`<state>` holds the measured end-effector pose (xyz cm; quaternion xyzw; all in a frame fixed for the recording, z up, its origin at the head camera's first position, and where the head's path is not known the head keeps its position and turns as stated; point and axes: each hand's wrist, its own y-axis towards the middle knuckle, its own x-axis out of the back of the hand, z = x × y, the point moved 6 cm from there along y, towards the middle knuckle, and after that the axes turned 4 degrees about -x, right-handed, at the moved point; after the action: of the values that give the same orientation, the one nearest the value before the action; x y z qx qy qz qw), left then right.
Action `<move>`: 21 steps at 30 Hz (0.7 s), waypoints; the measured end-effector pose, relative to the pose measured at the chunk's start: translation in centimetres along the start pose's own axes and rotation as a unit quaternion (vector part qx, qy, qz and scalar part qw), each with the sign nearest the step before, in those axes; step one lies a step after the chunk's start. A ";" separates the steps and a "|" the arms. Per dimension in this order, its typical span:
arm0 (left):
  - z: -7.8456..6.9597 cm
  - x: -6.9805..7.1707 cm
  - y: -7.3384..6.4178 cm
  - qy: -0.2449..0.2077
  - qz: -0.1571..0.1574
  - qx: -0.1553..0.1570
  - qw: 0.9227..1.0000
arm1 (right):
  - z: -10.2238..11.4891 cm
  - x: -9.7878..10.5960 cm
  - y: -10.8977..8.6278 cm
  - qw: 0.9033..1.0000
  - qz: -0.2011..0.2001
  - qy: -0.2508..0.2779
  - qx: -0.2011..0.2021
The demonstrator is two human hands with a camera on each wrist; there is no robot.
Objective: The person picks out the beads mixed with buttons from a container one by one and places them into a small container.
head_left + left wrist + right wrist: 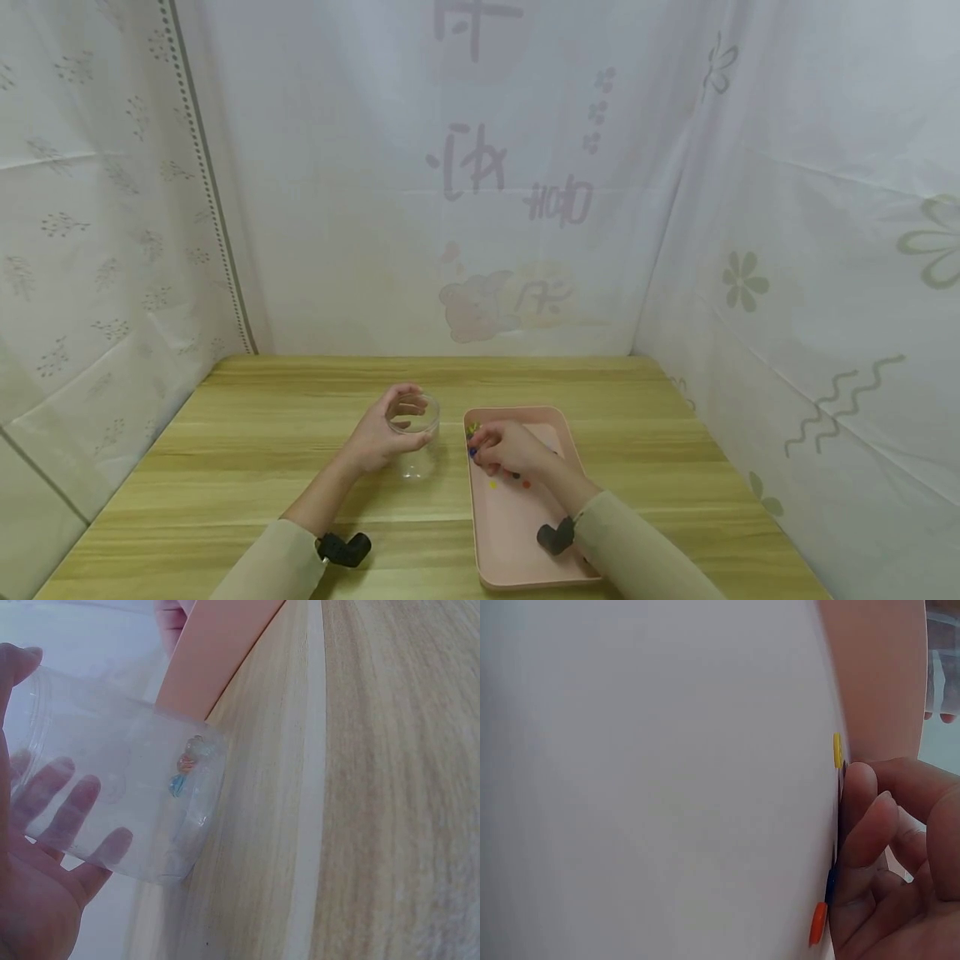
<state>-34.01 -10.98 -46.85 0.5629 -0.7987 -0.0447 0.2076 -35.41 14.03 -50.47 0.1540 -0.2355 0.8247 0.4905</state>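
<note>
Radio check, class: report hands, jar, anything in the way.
Left hand grips jar, beads inside. Right hand over tray, grip unclear. Tray wall between right hand and jar.

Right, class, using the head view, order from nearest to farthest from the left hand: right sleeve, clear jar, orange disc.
1. Clear jar: held in the left hand.
2. Orange disc: right of the jar, in the pink tray.
3. Right sleeve: farthest right.

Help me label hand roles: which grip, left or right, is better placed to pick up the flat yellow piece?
Probably the right. The right grip is over the pink tray, close to the flat yellow piece, while the left grip holds the clear cup outside the tray.
</note>
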 end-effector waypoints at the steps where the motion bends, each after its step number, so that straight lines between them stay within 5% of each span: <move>1: 0.0 0.0 0.0 -0.001 0.001 0.000 1.000 | 0.0 0.0 0.0 1.000 0.000 -0.001 -0.001; 21: 0.0 -0.1 0.0 -0.006 -0.003 0.004 1.000 | 0.7 0.9 -0.2 1.000 -0.026 0.008 0.012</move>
<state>-34.01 -10.86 -46.89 0.5663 -0.7982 -0.0453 0.2006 -35.65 14.39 -49.41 0.1595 -0.2180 0.8158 0.5114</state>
